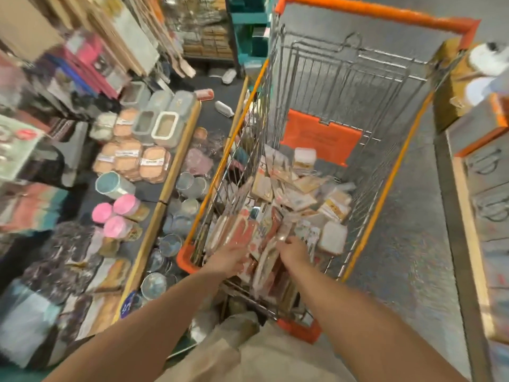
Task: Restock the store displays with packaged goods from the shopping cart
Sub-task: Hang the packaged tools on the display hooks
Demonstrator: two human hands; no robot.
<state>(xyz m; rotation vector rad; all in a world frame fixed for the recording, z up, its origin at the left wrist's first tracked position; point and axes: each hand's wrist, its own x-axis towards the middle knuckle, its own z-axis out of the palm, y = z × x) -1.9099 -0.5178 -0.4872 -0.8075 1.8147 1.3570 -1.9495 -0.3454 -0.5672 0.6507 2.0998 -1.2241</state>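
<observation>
Grey speckled floor [407,244] is seen under a wire shopping cart [391,172] with orange rims, standing in a store aisle. To the left of the cart, a low display shelf [170,172] edged in pale wood is loaded with goods: pink-lidded jars [121,213], stacked tan flat packs [132,161] and grey lidded containers [159,117]. Round glass-like items are seen on the floor between shelf and cart. Packaged goods [297,199] are heaped in the cart basket, mostly flat beige and red-and-white packs; details are blurred. Both bare forearms are extended into the near end of the cart. The left hand [231,257] is laid on a red-and-white flat pack [242,232]; whether its fingers are curled round the pack cannot be told from the blur. The right hand [294,250] is seen with fingers curled, its grip closed on a clear-wrapped pack [283,232] at the top of the heap. Beige trousers are visible at the bottom edge. A second shelf unit [473,205] is seen at the right edge.
</observation>
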